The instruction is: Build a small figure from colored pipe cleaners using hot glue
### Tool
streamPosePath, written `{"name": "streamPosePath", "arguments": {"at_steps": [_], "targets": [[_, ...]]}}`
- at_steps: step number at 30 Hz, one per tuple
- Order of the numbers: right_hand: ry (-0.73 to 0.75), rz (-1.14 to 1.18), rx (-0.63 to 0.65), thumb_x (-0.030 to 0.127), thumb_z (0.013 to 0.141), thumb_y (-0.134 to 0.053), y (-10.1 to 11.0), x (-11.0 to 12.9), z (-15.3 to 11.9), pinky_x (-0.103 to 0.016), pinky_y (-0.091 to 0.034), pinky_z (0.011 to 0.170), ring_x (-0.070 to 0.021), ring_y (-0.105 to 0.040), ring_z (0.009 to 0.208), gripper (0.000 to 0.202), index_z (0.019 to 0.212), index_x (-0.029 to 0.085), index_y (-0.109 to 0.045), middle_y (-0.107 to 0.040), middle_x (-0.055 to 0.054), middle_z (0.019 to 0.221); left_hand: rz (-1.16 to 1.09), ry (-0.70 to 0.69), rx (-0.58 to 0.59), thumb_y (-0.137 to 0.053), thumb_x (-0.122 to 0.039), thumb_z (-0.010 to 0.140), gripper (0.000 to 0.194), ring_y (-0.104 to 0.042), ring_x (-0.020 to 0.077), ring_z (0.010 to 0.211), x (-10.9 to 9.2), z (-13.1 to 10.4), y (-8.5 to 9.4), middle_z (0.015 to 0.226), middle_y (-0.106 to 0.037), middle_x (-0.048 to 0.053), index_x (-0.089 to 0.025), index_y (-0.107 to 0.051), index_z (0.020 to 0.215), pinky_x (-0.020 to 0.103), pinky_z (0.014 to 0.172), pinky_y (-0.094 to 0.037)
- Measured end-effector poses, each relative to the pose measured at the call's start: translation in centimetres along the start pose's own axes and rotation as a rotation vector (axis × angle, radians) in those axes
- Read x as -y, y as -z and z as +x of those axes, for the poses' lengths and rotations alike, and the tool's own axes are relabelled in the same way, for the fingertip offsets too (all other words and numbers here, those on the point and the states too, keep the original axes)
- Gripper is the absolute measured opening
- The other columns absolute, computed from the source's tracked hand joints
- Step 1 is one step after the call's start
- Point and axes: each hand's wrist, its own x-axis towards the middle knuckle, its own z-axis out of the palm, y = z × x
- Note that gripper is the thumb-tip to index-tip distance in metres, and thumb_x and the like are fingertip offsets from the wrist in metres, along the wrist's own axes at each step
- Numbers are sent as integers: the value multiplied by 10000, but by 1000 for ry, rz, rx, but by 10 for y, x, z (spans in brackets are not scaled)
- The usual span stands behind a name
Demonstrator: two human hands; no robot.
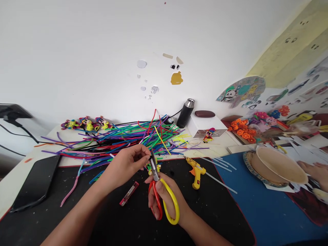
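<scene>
My right hand (169, 194) grips a pair of scissors (154, 167) with one red and one yellow handle, the blades pointing away from me. My left hand (129, 162) is closed in a pinch right beside the blades. Something small and dark shows at its fingertips, too small to name. Partly hidden behind the scissors is a small yellow-green fuzzy piece (158, 167); whether a hand touches it I cannot tell. Beyond both hands spreads a heap of coloured pipe cleaners (123, 138). A narrow pink packet (129, 193) lies on the black mat below my left hand.
Right of my hands lie a yellow glue gun (196, 172) and clear glue sticks (221, 164). A phone (37, 182) rests at left. Fuzzy figures (88, 124), a black flask (186, 114) and a white box (198, 124) line the wall. Another person's hand (314, 171) is near a bowl (280, 165).
</scene>
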Motion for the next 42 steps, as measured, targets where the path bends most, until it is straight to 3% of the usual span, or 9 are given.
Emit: {"name": "streamPosePath", "arguments": {"at_steps": [12,20,25,27,31,35,39,42], "targets": [[-131,31,-73,814,848,-666,-7,-4,1,-173,-339,291,-70,-389,264,672,1027,173,-568,-511,114,489,209,69,92,-608,-425,930,206,-671,191,640,0,1,1,741,-701,-7,-230,-671,907,273,619,-519],[-261,62,-25,830,794,-707,-14,-18,-4,-185,-351,299,-74,-395,271,706,995,163,-594,-507,108,473,449,122,225,-579,-269,848,102,-693,209,584,7,-4,15,656,-704,-11,-246,-676,829,250,515,-414],[-303,22,-45,841,775,-708,-17,-31,-3,-166,-249,276,-54,-314,239,690,918,178,-581,-442,136,437,412,147,288,-606,-273,803,92,-633,194,501,1,-9,21,563,-667,-24,-252,-676,747,240,465,-358],[-287,7,-53,852,781,-690,-18,-32,-2,-168,-253,270,-59,-319,244,695,928,181,-579,-445,135,438,368,155,264,-635,-305,803,90,-629,191,503,-1,-9,25,570,-666,-26,-252,-686,752,239,466,-386],[-295,-51,54,861,805,-657,-23,-29,-2,-172,-289,295,-73,-366,264,700,990,191,-581,-465,130,452,167,97,75,-713,-422,849,194,-682,188,618,-5,-9,40,717,-719,1,-232,-724,888,262,588,-535],[-409,-316,240,796,785,-745,-37,-25,-1,-202,-337,388,-88,-451,364,635,998,206,-652,-539,87,550,-68,47,-48,-825,-524,788,394,-704,205,647,-9,-6,47,725,-733,31,-198,-750,994,309,617,-597],[-122,-936,300,666,762,-841,-51,-22,6,-252,-353,509,-177,-618,573,480,928,226,-749,-700,-3,683,-126,52,-85,-872,-563,724,484,-717,211,687,-11,-4,46,763,-750,44,-183,-775,1008,328,642,-625],[18,-1230,405,538,860,-765,-58,-16,15,-269,-400,539,-244,-725,683,369,1059,226,-750,-795,-48,826,-144,45,-68,-870,-537,744,431,-721,204,713,-9,-3,44,797,-757,51,-180,-782,970,329,681,-632]]}}
